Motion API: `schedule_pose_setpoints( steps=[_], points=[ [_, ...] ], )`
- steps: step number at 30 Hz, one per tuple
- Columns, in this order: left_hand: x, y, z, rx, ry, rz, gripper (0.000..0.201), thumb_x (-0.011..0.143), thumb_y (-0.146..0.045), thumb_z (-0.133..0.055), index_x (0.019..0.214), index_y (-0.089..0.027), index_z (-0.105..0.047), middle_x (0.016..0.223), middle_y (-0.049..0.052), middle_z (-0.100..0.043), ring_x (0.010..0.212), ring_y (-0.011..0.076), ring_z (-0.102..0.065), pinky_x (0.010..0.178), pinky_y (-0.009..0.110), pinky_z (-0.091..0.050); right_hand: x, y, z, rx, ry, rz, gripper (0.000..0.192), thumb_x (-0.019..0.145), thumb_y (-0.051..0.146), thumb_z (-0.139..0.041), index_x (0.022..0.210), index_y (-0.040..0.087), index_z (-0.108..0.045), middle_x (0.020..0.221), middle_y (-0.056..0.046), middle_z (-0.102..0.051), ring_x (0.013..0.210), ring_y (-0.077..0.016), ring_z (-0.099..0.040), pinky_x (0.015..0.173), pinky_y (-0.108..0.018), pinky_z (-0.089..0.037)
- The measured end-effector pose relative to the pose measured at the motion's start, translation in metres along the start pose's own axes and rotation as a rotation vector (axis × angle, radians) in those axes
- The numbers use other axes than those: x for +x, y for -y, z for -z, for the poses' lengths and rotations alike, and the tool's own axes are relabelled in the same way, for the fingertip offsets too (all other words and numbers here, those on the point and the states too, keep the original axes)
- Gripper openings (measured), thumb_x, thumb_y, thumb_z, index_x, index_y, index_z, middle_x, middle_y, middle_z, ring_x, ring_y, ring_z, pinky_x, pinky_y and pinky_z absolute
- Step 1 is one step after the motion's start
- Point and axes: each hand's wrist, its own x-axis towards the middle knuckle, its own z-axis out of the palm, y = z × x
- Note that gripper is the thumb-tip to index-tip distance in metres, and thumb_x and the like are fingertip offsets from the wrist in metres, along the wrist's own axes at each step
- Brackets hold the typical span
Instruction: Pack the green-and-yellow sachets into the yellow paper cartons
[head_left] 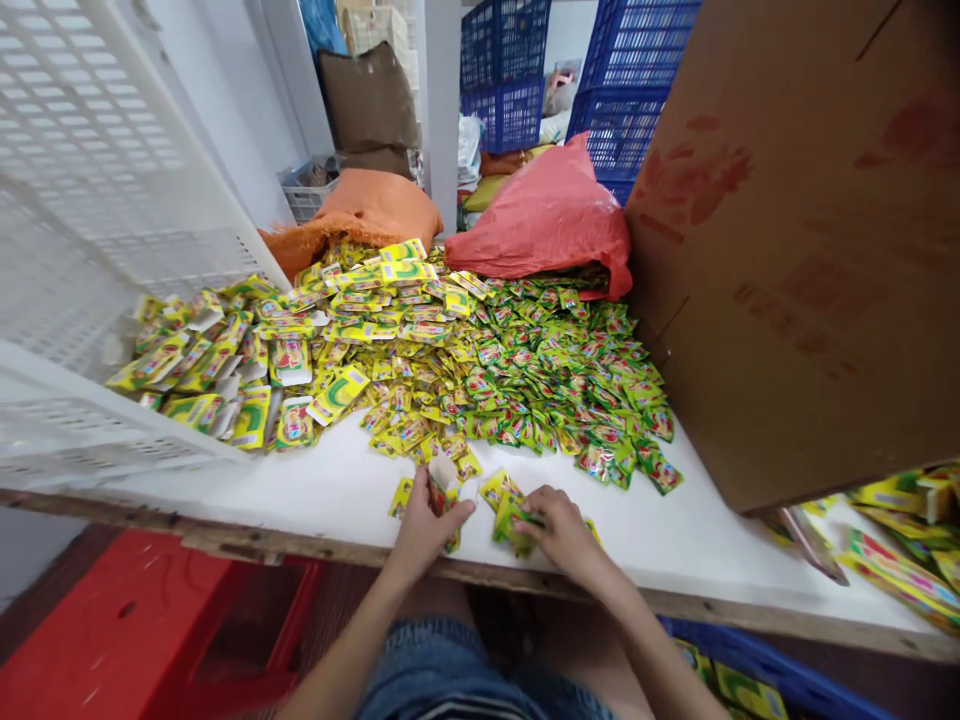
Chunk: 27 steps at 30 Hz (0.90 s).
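Observation:
Near the front edge of the white table, my left hand (pixel 431 520) is wrapped around a small printed box (pixel 442 482) with its white end flap raised. To its right, my right hand (pixel 559 530) pinches a green sachet (pixel 514 522), and a yellow sachet (pixel 497 487) lies just beyond the fingertips. Behind my hands spreads a heap of green sachets (pixel 570 360), with yellow sachets (pixel 409 400) heaped to its left. Flat yellow-green boxes (pixel 382 300) are piled farther left and back, some with open ends.
A white plastic crate (pixel 105 130) lies tipped at the left, and a large cardboard box (pixel 810 250) stands at the right. Behind the heaps rest an orange sack (pixel 375 205) and a red bag (pixel 547 215). A red stool (pixel 112 620) is below the table at left.

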Motion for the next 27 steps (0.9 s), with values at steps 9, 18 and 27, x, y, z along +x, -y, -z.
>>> schedule_pose_setpoints(
  steps=[9,18,27],
  points=[
    [-0.01,-0.001,-0.005,0.259,0.138,-0.008,0.027,0.066,-0.029,-0.067,0.087,-0.018,-0.054,0.083,0.003,-0.061,0.08,0.0197,-0.057,0.074,0.031,-0.044,-0.011,0.018,-0.012,-0.132,-0.012,-0.015,0.021,0.075,0.02,-0.055,0.096,0.02,-0.056,0.09,-0.007,-0.059,0.087,-0.0242,-0.049,0.075,-0.035,-0.034],
    [-0.007,0.001,-0.005,-0.222,0.273,0.265,0.037,0.068,-0.037,-0.068,0.093,-0.012,-0.056,0.071,0.004,-0.064,0.057,0.0136,-0.058,0.06,0.028,-0.047,-0.023,0.03,-0.004,0.112,0.185,0.108,0.016,0.078,0.017,-0.049,0.092,0.02,-0.055,0.092,-0.006,-0.063,0.088,-0.0212,-0.057,0.075,-0.029,-0.04],
    [-0.007,0.0,-0.014,-0.007,0.362,0.261,0.033,0.062,-0.031,-0.072,0.089,-0.014,-0.063,0.071,0.002,-0.062,0.061,0.014,-0.055,0.058,0.025,-0.045,0.007,0.059,-0.001,0.54,-0.419,0.113,0.018,0.088,0.034,-0.038,0.095,0.02,-0.048,0.085,-0.002,-0.055,0.082,-0.0168,-0.052,0.07,-0.026,-0.042]
  ],
)
